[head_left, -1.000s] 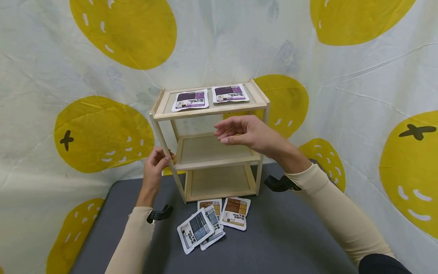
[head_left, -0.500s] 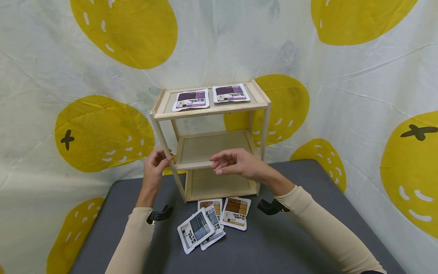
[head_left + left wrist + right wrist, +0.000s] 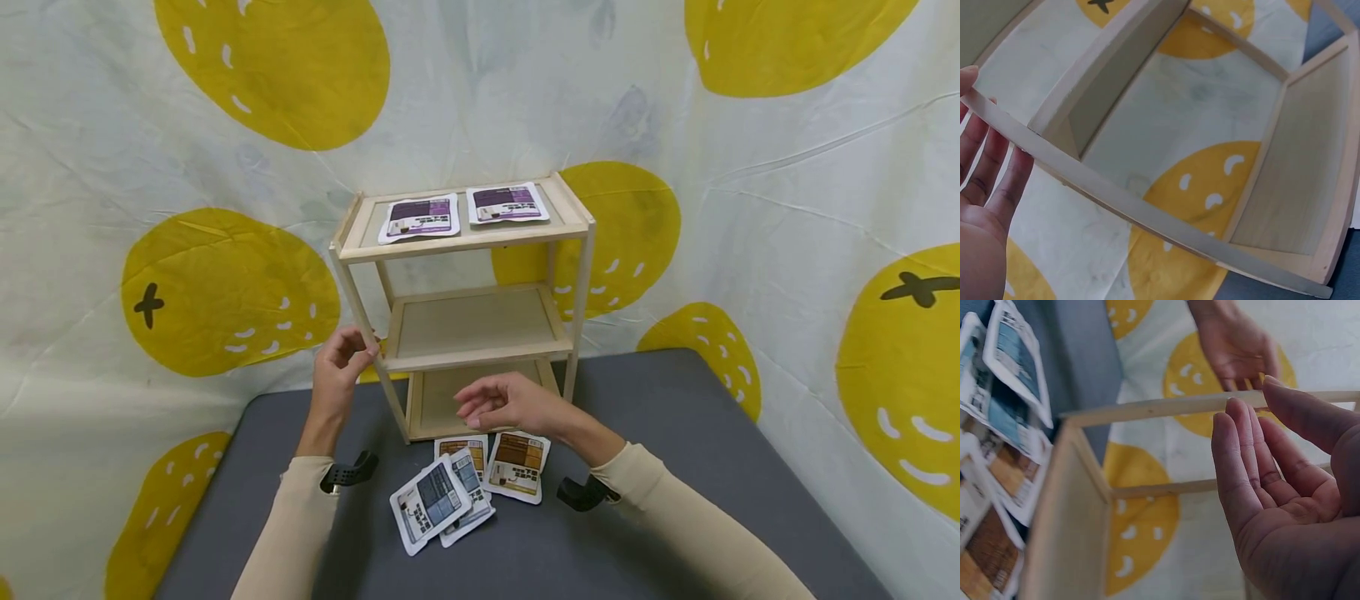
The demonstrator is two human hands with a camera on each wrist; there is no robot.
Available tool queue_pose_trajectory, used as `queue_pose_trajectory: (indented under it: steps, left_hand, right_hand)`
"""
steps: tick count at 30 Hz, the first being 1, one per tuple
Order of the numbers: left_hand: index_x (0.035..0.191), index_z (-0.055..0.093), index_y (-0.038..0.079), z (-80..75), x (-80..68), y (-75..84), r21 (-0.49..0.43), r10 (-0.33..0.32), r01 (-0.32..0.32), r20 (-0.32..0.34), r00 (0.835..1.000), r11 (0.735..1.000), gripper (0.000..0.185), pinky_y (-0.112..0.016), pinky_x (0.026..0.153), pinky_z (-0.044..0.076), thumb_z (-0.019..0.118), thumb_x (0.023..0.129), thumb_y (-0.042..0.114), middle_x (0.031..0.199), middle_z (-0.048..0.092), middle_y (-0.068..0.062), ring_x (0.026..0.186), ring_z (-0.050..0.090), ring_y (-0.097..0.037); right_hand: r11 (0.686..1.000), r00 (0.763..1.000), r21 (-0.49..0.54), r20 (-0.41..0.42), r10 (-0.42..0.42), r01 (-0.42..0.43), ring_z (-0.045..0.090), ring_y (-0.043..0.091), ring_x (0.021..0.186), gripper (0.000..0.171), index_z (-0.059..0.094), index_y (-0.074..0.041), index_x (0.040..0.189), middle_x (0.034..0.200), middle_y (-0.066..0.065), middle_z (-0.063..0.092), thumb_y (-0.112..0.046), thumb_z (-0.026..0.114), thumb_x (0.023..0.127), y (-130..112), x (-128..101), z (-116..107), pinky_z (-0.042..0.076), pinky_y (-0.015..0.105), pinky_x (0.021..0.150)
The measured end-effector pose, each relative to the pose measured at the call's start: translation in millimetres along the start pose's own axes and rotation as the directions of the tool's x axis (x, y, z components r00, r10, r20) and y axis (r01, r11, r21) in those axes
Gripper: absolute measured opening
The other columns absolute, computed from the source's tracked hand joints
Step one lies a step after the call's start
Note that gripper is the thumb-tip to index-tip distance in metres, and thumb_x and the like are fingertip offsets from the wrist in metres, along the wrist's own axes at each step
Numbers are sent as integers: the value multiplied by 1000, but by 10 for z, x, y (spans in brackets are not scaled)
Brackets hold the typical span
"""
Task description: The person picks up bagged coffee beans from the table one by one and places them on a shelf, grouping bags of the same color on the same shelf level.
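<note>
A wooden three-tier shelf (image 3: 480,360) stands on the dark grey table. My left hand (image 3: 334,379) holds its left front post, the thumb and fingers on either side of the wood in the left wrist view. My right hand (image 3: 517,406) hovers before the bottom tier, fingers loosely bent and nothing between them. Just below it, two white-edged packets with brown print (image 3: 516,463) lie at the shelf's foot. Two similar packets with blue-grey print (image 3: 429,505) overlap each other nearer the front, partly covering one brown packet.
On the top tier, two packets with purple print (image 3: 420,217) lie flat side by side. A pale cloth (image 3: 465,92) with big yellow fruit shapes hangs behind the table (image 3: 637,533) and along its sides.
My right hand has come down from in front of the upper opening, past the middle tier, to the bottom tier above the packets. The left hand stays on the post.
</note>
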State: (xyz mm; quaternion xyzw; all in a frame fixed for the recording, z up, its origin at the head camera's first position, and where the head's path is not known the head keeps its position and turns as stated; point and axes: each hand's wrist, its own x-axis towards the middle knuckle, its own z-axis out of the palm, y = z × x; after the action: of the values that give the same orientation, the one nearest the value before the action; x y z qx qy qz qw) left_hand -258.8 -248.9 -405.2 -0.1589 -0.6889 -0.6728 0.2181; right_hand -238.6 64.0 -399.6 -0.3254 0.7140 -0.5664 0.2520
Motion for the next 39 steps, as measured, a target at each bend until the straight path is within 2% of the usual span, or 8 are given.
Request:
queue_pose_trajectory:
  steps: [4,10,15,20,24,31,39]
  left_hand:
    - [121,56,-16,-27,-1,-43,-5,9,-9,-3,1000,1000,30,-24,85,53,63,93,-10,99,66,-9,95,62,-20]
    - [121,58,-15,-44,-8,-73,-29,48,-47,5,999,998,31,-25,87,52,65,91,-11,100,67,-6,97,63,-20]
    - [120,59,-13,-42,-20,-67,-38,38,-38,3,999,999,31,-24,86,53,67,91,-10,99,67,-3,96,63,-20]
    - [121,58,-13,-51,-20,-75,-20,27,-27,6,1000,999,30,-24,85,53,66,92,-8,100,66,-6,97,63,-21]
    - [122,59,-12,-52,-18,-78,-7,13,-13,10,1000,1000,30,-23,85,54,65,93,-8,101,65,-8,97,62,-23]
    - [123,59,-10,-42,-2,-74,-8,-5,5,10,1000,1000,31,-24,84,54,66,93,-6,101,65,-7,96,62,-22]
    - [122,60,-10,-38,-20,-72,-14,-11,11,-5,1000,1000,30,-24,82,54,65,92,-7,99,65,-6,94,62,-21]
  right_hand:
    - [1000,1000,15,9,21,-22,69,20,107,42,60,0,136,122,17,70,-5,68,96,146,5,93,55,32,92]
    - [998,998,24,15,55,-55,69,19,106,42,60,-1,135,123,18,70,-7,70,95,312,-3,175,55,31,91]
    - [993,995,66,34,95,-97,69,19,105,44,60,-1,136,122,17,70,-7,71,94,437,-21,252,56,39,92]
    - [987,993,119,42,106,-111,69,20,104,46,58,2,137,125,27,65,-3,70,93,595,-27,361,57,37,89]
    - [988,994,110,24,104,-106,69,20,105,49,55,6,138,127,31,61,-3,70,93,696,-25,457,57,32,86]
    - [987,989,89,-49,141,-136,70,28,105,58,50,8,141,126,29,61,1,75,88,771,-41,614,58,32,84]
    - [987,981,-41,-130,147,-153,69,31,101,65,50,8,140,120,24,63,-2,80,83,903,12,803,57,30,80]
